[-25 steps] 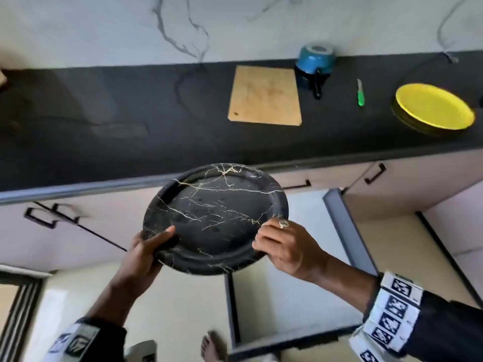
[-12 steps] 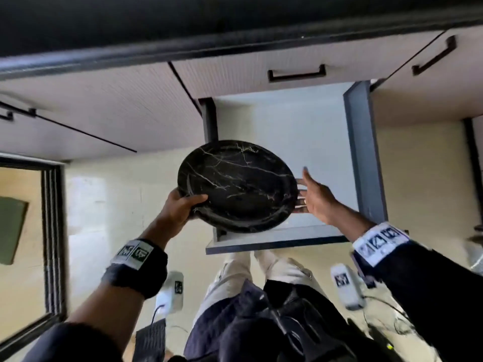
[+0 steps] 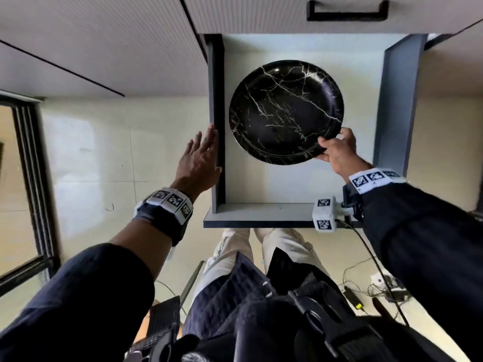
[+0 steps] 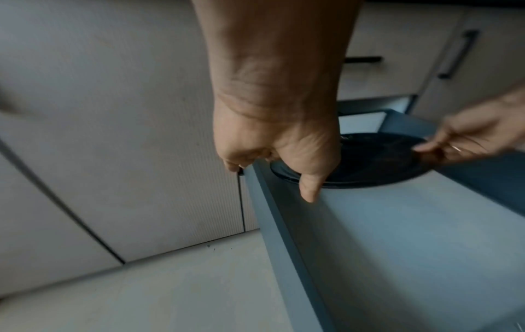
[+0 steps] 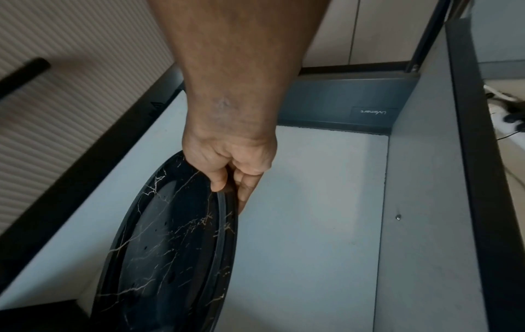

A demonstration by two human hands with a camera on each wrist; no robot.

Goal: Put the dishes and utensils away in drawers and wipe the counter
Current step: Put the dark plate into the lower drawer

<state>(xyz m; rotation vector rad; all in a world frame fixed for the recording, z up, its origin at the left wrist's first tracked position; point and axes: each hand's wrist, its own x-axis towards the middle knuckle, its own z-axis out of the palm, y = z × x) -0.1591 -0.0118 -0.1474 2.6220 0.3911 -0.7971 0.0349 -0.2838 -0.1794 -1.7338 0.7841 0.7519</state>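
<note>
A black plate with gold marble veins [image 3: 286, 111] is inside the open grey drawer [image 3: 219, 126], over its pale floor. My right hand [image 3: 337, 150] pinches the plate's near right rim, thumb on top and fingers underneath; the right wrist view shows the same hold on the plate [image 5: 173, 247] by my right hand [image 5: 233, 179]. My left hand [image 3: 200, 155] is off the plate, fingers straight, beside the drawer's left wall. In the left wrist view my left hand [image 4: 272, 166] hangs at that wall's top edge with the plate [image 4: 369, 164] beyond it.
Closed cream cabinet fronts stand left of the drawer, and a shut drawer with a black handle [image 3: 347, 14] sits above it. My legs [image 3: 261, 257] stand at the drawer front. Cables and a charger [image 3: 366, 296] lie on the floor at the right.
My left hand has let go of the plate and moved left to the drawer wall. My right hand now holds the plate alone and has carried it further back and down into the drawer.
</note>
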